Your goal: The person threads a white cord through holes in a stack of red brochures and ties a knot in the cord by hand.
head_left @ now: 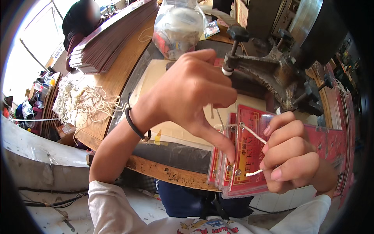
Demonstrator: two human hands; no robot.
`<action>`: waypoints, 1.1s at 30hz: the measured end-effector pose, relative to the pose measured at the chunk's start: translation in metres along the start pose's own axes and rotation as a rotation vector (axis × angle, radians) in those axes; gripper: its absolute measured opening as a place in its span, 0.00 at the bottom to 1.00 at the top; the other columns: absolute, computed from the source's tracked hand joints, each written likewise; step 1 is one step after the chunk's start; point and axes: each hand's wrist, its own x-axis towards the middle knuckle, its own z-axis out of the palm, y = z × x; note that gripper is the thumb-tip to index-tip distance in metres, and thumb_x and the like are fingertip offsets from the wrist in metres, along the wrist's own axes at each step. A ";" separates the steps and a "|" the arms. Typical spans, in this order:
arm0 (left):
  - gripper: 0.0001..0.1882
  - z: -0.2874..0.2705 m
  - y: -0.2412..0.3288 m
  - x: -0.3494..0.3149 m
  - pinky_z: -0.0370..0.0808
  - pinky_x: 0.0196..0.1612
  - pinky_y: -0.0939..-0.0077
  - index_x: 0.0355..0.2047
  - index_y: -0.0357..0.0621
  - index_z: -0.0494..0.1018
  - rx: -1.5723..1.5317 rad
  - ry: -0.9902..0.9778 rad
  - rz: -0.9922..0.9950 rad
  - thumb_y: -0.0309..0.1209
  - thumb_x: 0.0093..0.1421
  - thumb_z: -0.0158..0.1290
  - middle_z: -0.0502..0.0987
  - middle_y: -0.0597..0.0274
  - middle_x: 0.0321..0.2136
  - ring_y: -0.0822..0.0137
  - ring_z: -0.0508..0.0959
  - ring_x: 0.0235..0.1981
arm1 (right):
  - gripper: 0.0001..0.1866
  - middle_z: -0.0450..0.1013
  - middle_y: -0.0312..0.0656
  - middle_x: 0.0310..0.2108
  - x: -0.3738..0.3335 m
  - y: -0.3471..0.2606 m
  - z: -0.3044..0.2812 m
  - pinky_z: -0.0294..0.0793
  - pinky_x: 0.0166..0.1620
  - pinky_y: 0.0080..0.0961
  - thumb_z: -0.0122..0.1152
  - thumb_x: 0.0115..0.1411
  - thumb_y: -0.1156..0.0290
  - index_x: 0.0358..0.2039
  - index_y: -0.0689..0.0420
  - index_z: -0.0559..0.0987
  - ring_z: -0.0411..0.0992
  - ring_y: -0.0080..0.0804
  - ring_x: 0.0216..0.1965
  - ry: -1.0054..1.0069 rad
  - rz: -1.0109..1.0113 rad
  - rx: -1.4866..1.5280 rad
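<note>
A stack of red and gold plastic-covered cards [246, 152] with metal eyelets overhangs the table's near edge. Through an upper eyelet of the top card runs a white cord [255, 135]. My right hand [290, 154] is closed on this cord over the card, with the cord's short end poking out below the fingers. My left hand [194, 89], with a black band at the wrist, is above the stack's left side. Its fingers are curled, and its thumb reaches down to the cards' edge by the eyelets. Thin string shows beneath those fingers; whether they grip it is hidden.
A heavy metal machine arm with black knobs [269, 66] stands at the back right. A pile of loose white cords [87, 97] lies left, near a tall stack of boards [105, 41]. Behind are a filled clear plastic bag [177, 31] and another person [80, 23].
</note>
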 end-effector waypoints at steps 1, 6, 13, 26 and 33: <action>0.37 0.000 0.001 -0.001 0.51 0.24 0.74 0.13 0.50 0.62 0.058 0.014 0.025 0.66 0.27 0.69 0.60 0.73 0.13 0.69 0.58 0.14 | 0.18 0.72 0.31 0.30 -0.001 0.000 0.000 0.70 0.38 0.36 0.60 0.52 0.81 0.39 0.46 0.66 0.67 0.28 0.31 0.001 0.000 0.011; 0.41 0.004 0.002 -0.003 0.49 0.23 0.73 0.12 0.48 0.58 0.165 0.062 0.098 0.72 0.28 0.63 0.52 0.71 0.13 0.67 0.54 0.14 | 0.18 0.72 0.30 0.29 -0.001 0.001 0.006 0.70 0.38 0.35 0.60 0.52 0.81 0.38 0.46 0.68 0.68 0.28 0.31 0.045 -0.010 0.018; 0.41 0.005 0.003 -0.004 0.49 0.22 0.72 0.12 0.48 0.58 0.165 0.047 0.086 0.72 0.29 0.62 0.53 0.70 0.13 0.67 0.56 0.14 | 0.14 0.73 0.29 0.29 -0.001 0.002 0.005 0.70 0.38 0.36 0.63 0.55 0.75 0.38 0.45 0.70 0.68 0.28 0.32 0.020 -0.057 -0.022; 0.40 0.009 -0.004 -0.011 0.52 0.23 0.71 0.14 0.47 0.62 0.135 -0.012 0.047 0.70 0.25 0.64 0.54 0.69 0.13 0.65 0.58 0.14 | 0.11 0.71 0.29 0.32 -0.001 -0.001 0.004 0.70 0.39 0.41 0.63 0.61 0.60 0.38 0.44 0.70 0.67 0.27 0.32 -0.061 -0.130 -0.139; 0.40 0.009 -0.005 -0.014 0.52 0.24 0.71 0.14 0.47 0.62 0.126 -0.040 0.038 0.70 0.25 0.65 0.55 0.69 0.13 0.66 0.59 0.14 | 0.13 0.71 0.27 0.31 0.000 -0.006 0.006 0.70 0.39 0.41 0.63 0.60 0.66 0.39 0.43 0.67 0.66 0.26 0.31 -0.076 -0.135 -0.181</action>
